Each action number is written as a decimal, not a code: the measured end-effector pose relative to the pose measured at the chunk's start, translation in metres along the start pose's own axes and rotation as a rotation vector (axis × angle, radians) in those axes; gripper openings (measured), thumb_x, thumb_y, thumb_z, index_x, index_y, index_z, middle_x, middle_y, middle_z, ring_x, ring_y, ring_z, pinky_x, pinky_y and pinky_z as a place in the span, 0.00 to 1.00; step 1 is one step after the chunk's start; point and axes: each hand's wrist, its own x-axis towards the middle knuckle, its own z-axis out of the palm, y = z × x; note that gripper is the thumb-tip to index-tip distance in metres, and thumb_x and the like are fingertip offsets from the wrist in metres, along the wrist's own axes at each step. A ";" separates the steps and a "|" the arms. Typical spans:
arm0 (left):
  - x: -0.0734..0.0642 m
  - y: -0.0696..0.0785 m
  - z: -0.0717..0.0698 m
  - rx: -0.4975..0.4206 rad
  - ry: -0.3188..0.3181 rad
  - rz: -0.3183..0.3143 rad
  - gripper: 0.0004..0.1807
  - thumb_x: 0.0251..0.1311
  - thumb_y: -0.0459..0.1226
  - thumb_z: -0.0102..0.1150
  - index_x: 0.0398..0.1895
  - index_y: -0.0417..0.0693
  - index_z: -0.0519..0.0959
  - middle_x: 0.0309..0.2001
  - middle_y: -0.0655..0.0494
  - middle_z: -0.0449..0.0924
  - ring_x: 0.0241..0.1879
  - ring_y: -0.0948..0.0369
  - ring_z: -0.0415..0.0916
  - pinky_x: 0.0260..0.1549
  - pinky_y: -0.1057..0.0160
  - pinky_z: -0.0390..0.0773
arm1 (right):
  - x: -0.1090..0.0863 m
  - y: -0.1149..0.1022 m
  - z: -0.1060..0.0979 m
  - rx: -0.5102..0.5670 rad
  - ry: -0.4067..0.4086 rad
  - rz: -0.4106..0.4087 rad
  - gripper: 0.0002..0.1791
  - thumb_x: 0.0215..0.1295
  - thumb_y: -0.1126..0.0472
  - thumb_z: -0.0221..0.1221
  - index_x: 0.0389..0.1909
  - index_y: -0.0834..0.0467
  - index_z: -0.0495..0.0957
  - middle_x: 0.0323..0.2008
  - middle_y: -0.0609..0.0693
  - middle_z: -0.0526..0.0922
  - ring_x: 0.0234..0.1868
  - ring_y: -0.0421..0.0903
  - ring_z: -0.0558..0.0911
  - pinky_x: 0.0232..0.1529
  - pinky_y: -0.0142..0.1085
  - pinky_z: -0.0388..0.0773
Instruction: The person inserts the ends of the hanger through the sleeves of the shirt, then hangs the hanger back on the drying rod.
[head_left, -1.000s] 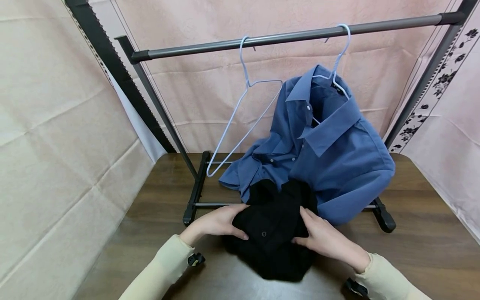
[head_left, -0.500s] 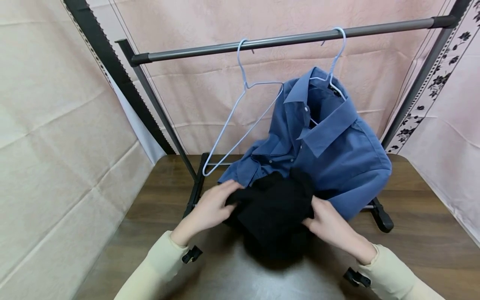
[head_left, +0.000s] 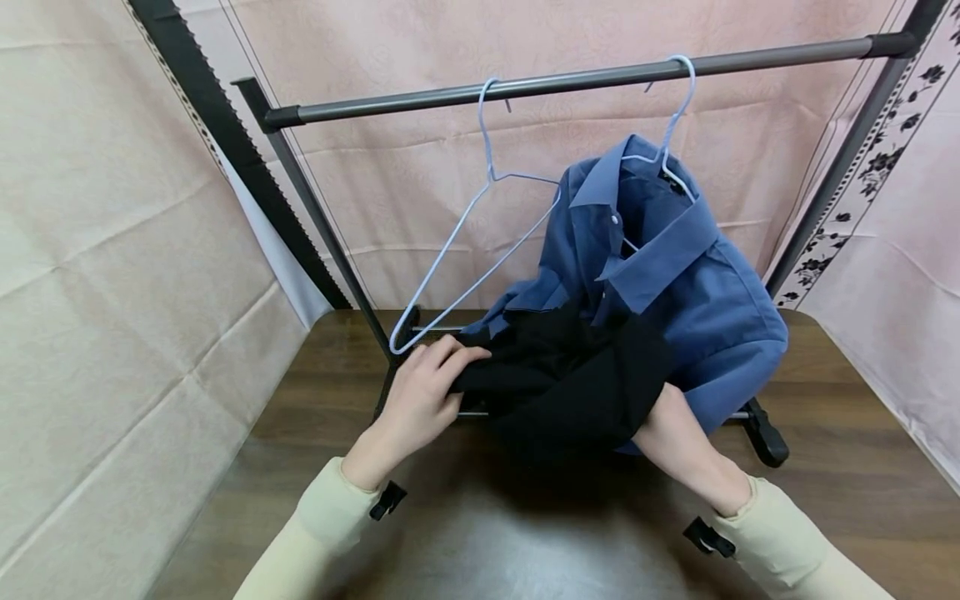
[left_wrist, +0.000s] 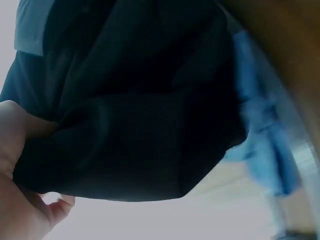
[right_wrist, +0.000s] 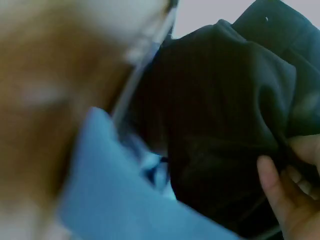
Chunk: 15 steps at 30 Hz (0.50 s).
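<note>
A bunched black garment (head_left: 570,392) is held up off the table, in front of the rack and the blue shirt. My left hand (head_left: 420,392) grips its left edge, and in the left wrist view the thumb lies on the cloth (left_wrist: 135,145) with fingers beneath. At the garment's right side is my right hand (head_left: 678,442), its fingers hidden behind the cloth in the head view. In the right wrist view that hand (right_wrist: 295,195) pinches a fold. A bare pale-blue hanger (head_left: 450,242) hangs from the bar close behind my left hand.
The blue shirt (head_left: 660,275) hangs on a second hanger (head_left: 675,117) to the right, partly covered by the black garment. Both hooks sit on the rack's bar (head_left: 585,79). A rack foot (head_left: 765,433) stands on the wooden table (head_left: 540,542). Cloth (head_left: 360,167) hangs behind.
The black garment has risen from the table, spreading wider between my hands. My left hand moved up, and my right hand went behind the cloth. The bare hanger's lower corner shifted left.
</note>
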 end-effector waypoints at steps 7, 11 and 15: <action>-0.036 -0.008 0.035 0.001 -0.155 -0.010 0.30 0.51 0.21 0.59 0.59 0.49 0.77 0.41 0.55 0.73 0.31 0.58 0.71 0.33 0.58 0.70 | -0.023 0.017 0.021 -0.071 -0.153 0.015 0.16 0.55 0.75 0.67 0.42 0.58 0.78 0.33 0.46 0.79 0.33 0.39 0.77 0.31 0.37 0.75; -0.042 -0.006 0.034 0.028 -0.311 -0.052 0.30 0.58 0.35 0.70 0.65 0.53 0.73 0.44 0.57 0.73 0.35 0.58 0.72 0.37 0.58 0.74 | -0.025 0.019 0.011 -0.101 -0.282 0.083 0.16 0.54 0.74 0.66 0.41 0.54 0.79 0.37 0.45 0.78 0.36 0.40 0.77 0.34 0.38 0.75; -0.042 -0.003 0.019 0.049 -0.479 -0.111 0.39 0.56 0.56 0.72 0.69 0.54 0.72 0.46 0.58 0.73 0.37 0.59 0.72 0.36 0.59 0.71 | -0.018 0.016 -0.010 -0.132 -0.342 0.123 0.16 0.56 0.75 0.64 0.41 0.53 0.79 0.38 0.45 0.77 0.35 0.39 0.75 0.34 0.37 0.73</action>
